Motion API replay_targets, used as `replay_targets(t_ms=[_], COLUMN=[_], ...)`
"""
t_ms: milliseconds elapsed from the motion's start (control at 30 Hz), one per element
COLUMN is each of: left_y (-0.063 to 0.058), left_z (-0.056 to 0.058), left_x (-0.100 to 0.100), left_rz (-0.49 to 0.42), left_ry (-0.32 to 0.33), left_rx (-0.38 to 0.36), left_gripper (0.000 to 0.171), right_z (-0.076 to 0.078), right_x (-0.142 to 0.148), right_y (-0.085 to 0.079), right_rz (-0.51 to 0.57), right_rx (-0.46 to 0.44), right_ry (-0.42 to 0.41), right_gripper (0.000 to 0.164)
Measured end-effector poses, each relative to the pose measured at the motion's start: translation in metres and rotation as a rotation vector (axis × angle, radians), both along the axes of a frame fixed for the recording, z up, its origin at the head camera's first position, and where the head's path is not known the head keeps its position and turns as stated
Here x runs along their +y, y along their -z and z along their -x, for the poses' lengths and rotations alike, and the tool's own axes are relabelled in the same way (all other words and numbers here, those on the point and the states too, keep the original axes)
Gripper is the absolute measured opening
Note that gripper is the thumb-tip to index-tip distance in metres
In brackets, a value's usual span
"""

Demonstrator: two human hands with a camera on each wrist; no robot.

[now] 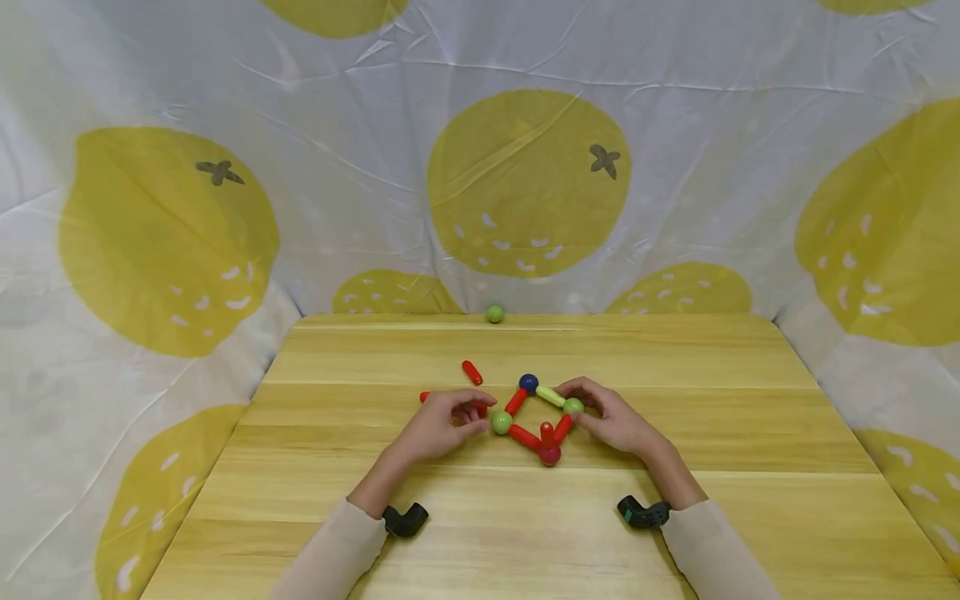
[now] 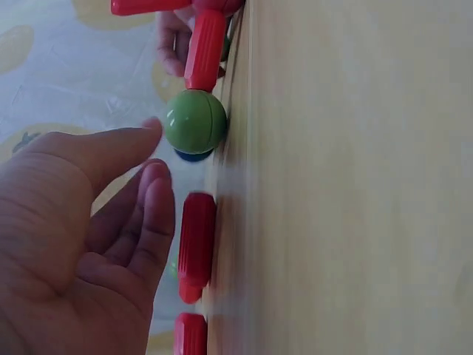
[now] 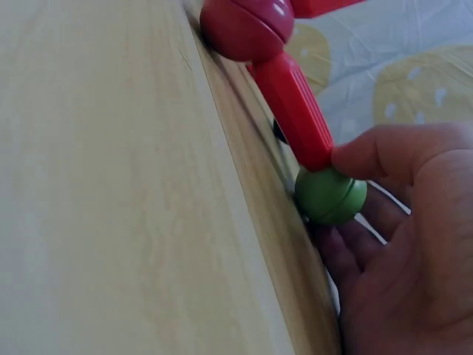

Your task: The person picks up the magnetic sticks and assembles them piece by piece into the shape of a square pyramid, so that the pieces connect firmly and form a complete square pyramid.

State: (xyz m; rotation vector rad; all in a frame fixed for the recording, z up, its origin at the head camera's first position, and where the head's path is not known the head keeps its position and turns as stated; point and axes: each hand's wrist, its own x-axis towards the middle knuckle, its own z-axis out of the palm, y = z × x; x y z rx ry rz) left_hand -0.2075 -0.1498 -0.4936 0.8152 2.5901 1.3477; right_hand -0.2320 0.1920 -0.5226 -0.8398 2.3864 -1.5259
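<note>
A four-sided frame of magnetic rods and balls lies on the table: a blue ball at the back, a red ball in front, a green ball at each side. Red rods form three sides and a yellow rod the back right one. Another red rod stands up from the red ball. My right hand holds the right green ball between thumb and fingers. Beside the left green ball, my left hand has loosely bent fingers, thumb tip right at the ball.
A loose red rod lies behind my left hand. More red rods lie near its fingers, partly hidden in the head view. At the table's back edge sits a single green ball, before a lemon-print cloth.
</note>
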Motion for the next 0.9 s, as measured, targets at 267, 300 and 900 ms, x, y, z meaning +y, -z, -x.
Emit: replay_targets(t_ms=[267,300,900], left_y=[0.002,0.002,-0.002], left_z=[-0.004,-0.005,-0.008], left_x=[0.012,0.012,0.011], left_rz=[0.067,0.072,0.107], left_ry=[0.106,0.106,0.032], left_rx=[0.029,0.023,0.049], left_gripper=[0.028,0.027,0.027], right_z=[-0.001,0.0,-0.008], right_x=[-0.001,-0.001,0.007], right_y=[0.002,0.003,-0.002], right_rz=[0.021,0.037,-0.118], right_rx=[0.029,0.04,0.066], right_ry=[0.034,0.048,-0.045], right_gripper=[0.035,0.036,0.119])
